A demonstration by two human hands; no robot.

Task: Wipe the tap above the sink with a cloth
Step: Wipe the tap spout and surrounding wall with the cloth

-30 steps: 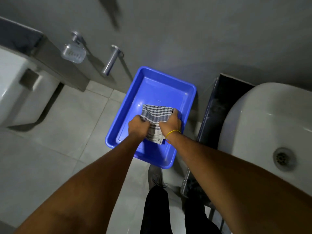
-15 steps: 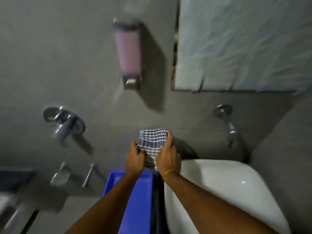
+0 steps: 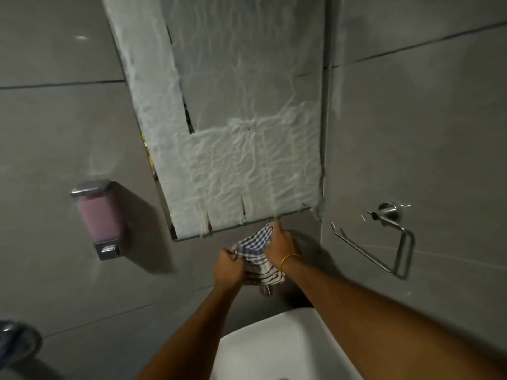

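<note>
A checked cloth (image 3: 256,257), blue, grey and white, is being held up against the grey wall (image 3: 68,133), above the white sink (image 3: 263,349) and just below the bottom edge of the mirror (image 3: 247,174). The cloth is being gripped by both hands. Its left side is being squeezed by the left hand (image 3: 228,271), whose fingers are curled tight around the fabric. Its top right part is being pinched by the right hand (image 3: 279,246), with the fingers closed on the upper edge near the mirror's rim. The loose lower end of the cloth is being left to hang down between the two wrists. A small bit of shiny metal is being shown just under that hanging end, but it is too hidden to tell what it is, so the tap cannot be clearly seen. A thin yellow band (image 3: 289,258) is being worn on the right wrist. Both bare arms are being stretched up from the bottom of the view, over the sink. The mirror is being covered by crinkled white paper (image 3: 233,160) with a few small tears along its bottom. To the left, a soap dispenser (image 3: 98,218) filled with pink soap is being held on the wall. To the right, on the side wall, a metal paper roll holder (image 3: 384,242) is being left bare. At the far lower left, a blurry round metal fitting (image 3: 16,344) is being shown on the wall.
</note>
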